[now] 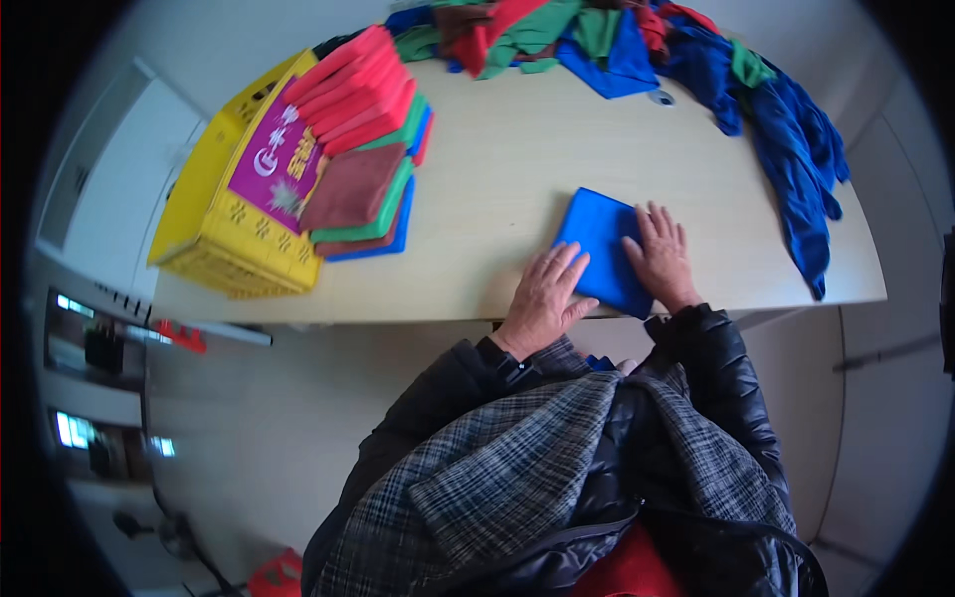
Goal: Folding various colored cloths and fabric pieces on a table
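A blue cloth [603, 237], folded into a flat rectangle, lies at the table's front edge. My left hand [545, 301] rests at its left edge, fingers stretched out and fingertips touching the cloth. On the cloth's right side lies my right hand [661, 261], flat with its fingers apart. Neither hand grips anything. Left of them stand folded cloths in stacks: a brown cloth [356, 187] tops the nearer one, over green, brown and blue ones. Behind it rises a taller stack of folded red cloths [358, 92].
A yellow crate [229, 249] with a purple panel stands at the table's left end, beside the stacks. Loose red, green and brown cloths [527, 38] are heaped along the far edge. Crumpled blue cloths [796, 149] trail down the right side of the table [477, 189].
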`<act>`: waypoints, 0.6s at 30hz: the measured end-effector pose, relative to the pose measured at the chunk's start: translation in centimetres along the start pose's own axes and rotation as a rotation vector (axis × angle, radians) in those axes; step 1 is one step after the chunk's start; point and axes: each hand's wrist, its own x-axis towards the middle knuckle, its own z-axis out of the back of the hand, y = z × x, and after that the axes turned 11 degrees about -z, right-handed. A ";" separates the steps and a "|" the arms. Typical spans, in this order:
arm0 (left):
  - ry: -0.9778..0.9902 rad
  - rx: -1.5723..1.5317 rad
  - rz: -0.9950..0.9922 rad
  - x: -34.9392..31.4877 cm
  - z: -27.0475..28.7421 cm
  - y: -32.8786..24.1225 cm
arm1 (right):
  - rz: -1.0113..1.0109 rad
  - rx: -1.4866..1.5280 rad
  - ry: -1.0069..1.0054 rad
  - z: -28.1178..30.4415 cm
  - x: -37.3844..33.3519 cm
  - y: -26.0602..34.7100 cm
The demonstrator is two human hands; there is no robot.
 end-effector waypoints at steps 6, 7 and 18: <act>0.340 -0.760 0.722 -6.5 3.9 -1.4 | 0.007 -0.005 0.092 -0.9 -0.1 3.3; 0.332 -0.753 0.727 -7.1 3.7 -1.3 | -0.001 0.012 0.108 -0.9 -0.6 4.6; -0.834 -1.521 1.020 -8.6 8.0 -3.2 | 0.105 0.252 0.153 -1.1 -3.7 7.4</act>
